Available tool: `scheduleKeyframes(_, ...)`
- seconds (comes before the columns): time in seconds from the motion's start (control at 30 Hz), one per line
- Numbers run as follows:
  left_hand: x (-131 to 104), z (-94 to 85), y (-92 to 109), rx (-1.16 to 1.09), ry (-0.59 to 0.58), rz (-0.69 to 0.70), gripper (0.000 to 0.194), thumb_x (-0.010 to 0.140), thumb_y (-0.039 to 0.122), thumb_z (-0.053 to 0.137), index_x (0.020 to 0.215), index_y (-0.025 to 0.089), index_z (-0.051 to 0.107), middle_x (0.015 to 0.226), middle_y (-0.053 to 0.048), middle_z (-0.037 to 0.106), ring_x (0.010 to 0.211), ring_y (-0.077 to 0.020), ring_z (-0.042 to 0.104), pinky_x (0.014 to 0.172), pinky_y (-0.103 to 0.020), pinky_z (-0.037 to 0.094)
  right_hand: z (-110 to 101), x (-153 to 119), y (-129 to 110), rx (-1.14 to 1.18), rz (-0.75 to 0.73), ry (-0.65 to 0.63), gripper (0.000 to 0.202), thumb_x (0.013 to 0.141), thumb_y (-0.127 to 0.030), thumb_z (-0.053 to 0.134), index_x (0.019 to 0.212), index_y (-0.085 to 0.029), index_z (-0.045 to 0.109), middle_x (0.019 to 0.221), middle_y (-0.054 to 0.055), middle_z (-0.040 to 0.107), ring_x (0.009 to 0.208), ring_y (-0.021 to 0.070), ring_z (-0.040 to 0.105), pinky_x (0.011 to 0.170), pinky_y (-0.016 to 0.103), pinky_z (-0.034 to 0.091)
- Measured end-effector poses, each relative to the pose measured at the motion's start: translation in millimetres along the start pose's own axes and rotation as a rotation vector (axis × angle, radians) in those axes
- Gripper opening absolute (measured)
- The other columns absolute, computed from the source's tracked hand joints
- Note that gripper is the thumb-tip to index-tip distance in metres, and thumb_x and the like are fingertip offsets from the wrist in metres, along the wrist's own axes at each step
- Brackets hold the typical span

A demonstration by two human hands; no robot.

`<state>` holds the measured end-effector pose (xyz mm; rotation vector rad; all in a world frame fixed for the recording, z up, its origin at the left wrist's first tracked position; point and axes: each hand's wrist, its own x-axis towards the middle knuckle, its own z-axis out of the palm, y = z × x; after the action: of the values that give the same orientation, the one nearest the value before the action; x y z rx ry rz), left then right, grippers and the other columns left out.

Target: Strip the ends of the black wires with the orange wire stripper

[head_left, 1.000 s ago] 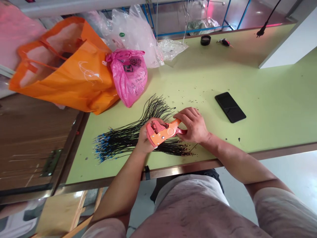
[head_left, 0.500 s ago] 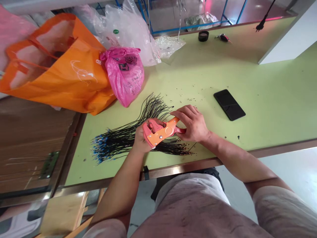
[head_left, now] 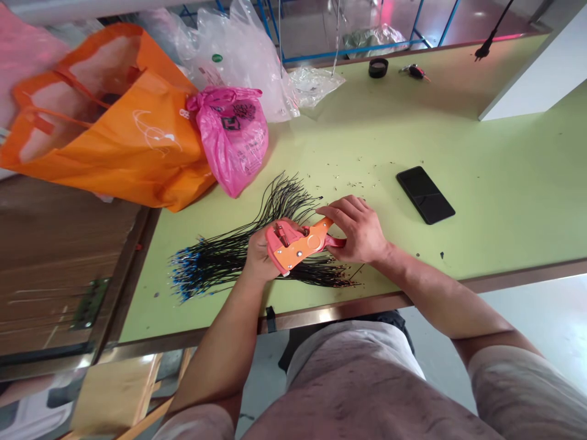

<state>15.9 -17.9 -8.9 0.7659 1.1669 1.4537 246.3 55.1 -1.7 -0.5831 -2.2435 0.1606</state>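
My right hand (head_left: 360,231) is closed around the handles of an orange and red wire stripper (head_left: 306,245), whose head points left. Behind that head is my left hand (head_left: 258,253), its fingers curled and mostly covered by the tool. Whatever its fingers pinch is hidden from me. Beneath both hands lies a spread bundle of black wires (head_left: 229,256) with blue tips at the left end. Copper-coloured ends show at the lower right of the bundle, and other loose ends fan out above it.
A black phone (head_left: 425,195) lies to the right. An orange bag (head_left: 119,140) and a pink plastic bag (head_left: 236,140) stand at the back left. Small scraps (head_left: 355,184) dot the green table (head_left: 330,140). Farther back are a black ring (head_left: 378,68) and keys (head_left: 416,72).
My left hand has shifted very slightly left relative to the stripper. The right hand keeps its grip, and the wires look unchanged.
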Motion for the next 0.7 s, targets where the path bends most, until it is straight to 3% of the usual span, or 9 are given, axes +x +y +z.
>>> scheduleKeyframes(0.13,-3,-0.3,-2,-0.015,-0.038,0.005,0.038,0.075,0.057,0.089,0.075,0.021,0.076,0.08,-0.011,0.077,0.084,-0.0342,0.079,0.076,-0.047,0.066,-1,0,0,-0.024,0.035,-0.047,0.04,0.103,-0.048,0.062,0.127,-0.02,0.075,0.108,0.011,0.078,0.097,0.0267,0.065,0.086,0.042,0.05)
scheduleKeyframes(0.23,-4,-2.5,-3,-0.029,-0.069,0.047,0.041,0.072,0.059,0.092,0.076,0.021,0.078,0.084,-0.01,0.077,0.08,-0.0307,0.077,0.071,-0.044,0.064,-1,-1,-1,-0.039,0.034,-0.06,0.034,0.102,-0.048,0.063,0.115,-0.02,0.077,0.094,0.008,0.077,0.084,0.0227,0.063,0.078,0.038,0.047)
scheduleKeyframes(0.43,-7,-5.2,-3,-0.053,-0.077,0.05,0.058,0.072,0.076,0.09,0.086,0.021,0.08,0.089,-0.01,0.078,0.077,-0.0253,0.074,0.069,-0.04,0.062,-1,-4,-3,-0.105,0.03,-0.051,0.028,0.104,-0.04,0.059,0.085,-0.023,0.071,0.067,0.0,0.062,0.063,0.0158,0.048,0.063,0.034,0.036)
scheduleKeyframes(0.57,-8,5.8,8,-0.045,-0.054,-0.019,0.054,0.063,0.07,0.096,0.076,0.02,0.079,0.08,-0.009,0.078,0.073,-0.0259,0.074,0.067,-0.04,0.063,1,-2,-3,-0.082,-0.006,0.017,0.03,0.107,-0.047,0.059,0.102,-0.021,0.074,0.084,0.005,0.072,0.077,0.0195,0.058,0.073,0.036,0.045)
scheduleKeyframes(0.7,-9,15.6,14,0.011,0.039,0.021,0.04,0.064,0.057,0.097,0.071,0.023,0.077,0.078,-0.007,0.079,0.077,-0.0274,0.077,0.076,-0.042,0.066,3,0,0,-0.053,-0.02,0.053,0.041,0.108,-0.054,0.061,0.127,-0.02,0.072,0.11,0.012,0.076,0.103,0.0273,0.064,0.091,0.044,0.051)
